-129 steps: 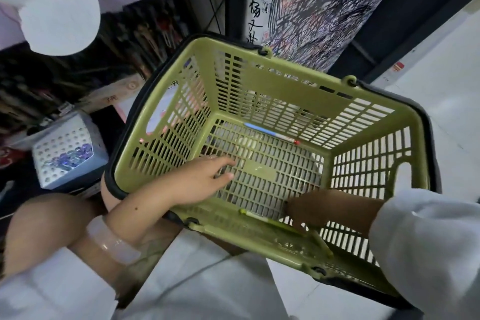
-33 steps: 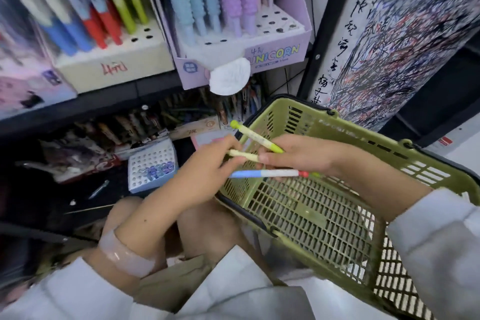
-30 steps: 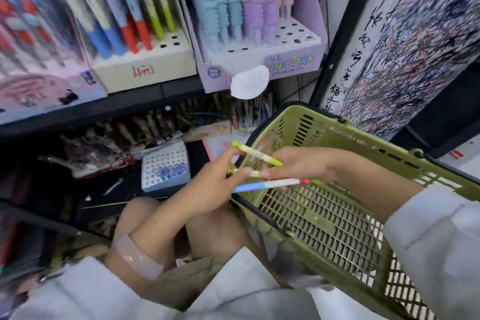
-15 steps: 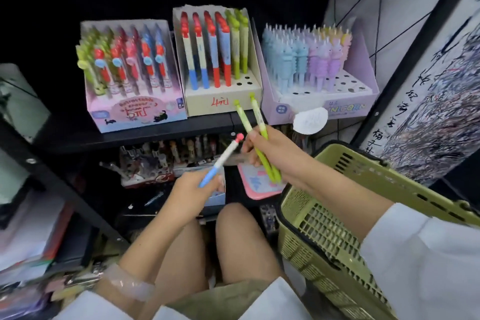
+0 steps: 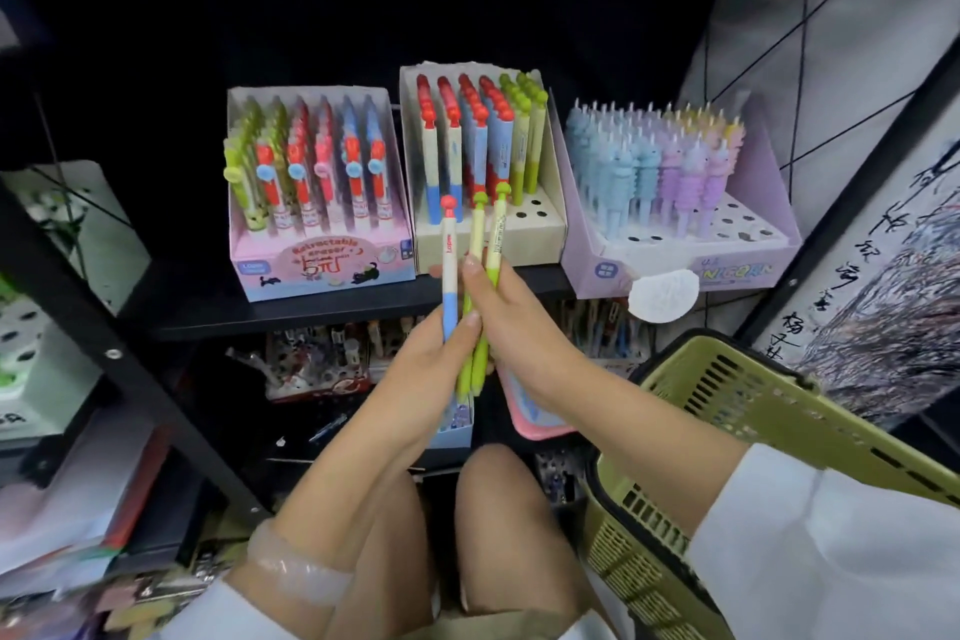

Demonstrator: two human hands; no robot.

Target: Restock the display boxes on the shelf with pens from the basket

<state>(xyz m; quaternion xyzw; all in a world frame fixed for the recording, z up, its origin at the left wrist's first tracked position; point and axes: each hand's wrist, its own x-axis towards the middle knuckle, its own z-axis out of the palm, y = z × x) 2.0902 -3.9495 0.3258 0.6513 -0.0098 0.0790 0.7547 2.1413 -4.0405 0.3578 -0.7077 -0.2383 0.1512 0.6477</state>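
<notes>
Shop shelf [image 5: 322,314] ahead, three boxes on it. Left hand [image 5: 415,369] grips blue pen [image 5: 449,276]; right hand [image 5: 511,322] pinches two green pens [image 5: 485,276], upright, tops before middle box [image 5: 488,234]. Judged light, stiff, smooth; hold mid-barrel. Basket [image 5: 779,431] below right forearm.

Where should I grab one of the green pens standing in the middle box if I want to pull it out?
Pinch a green pen on its upper barrel, just below the round green cap, coming from above and the front. It stands upright in a hole of the middle box, packed close beside other pens, so only its top is free. Pull straight up, probably.
</notes>
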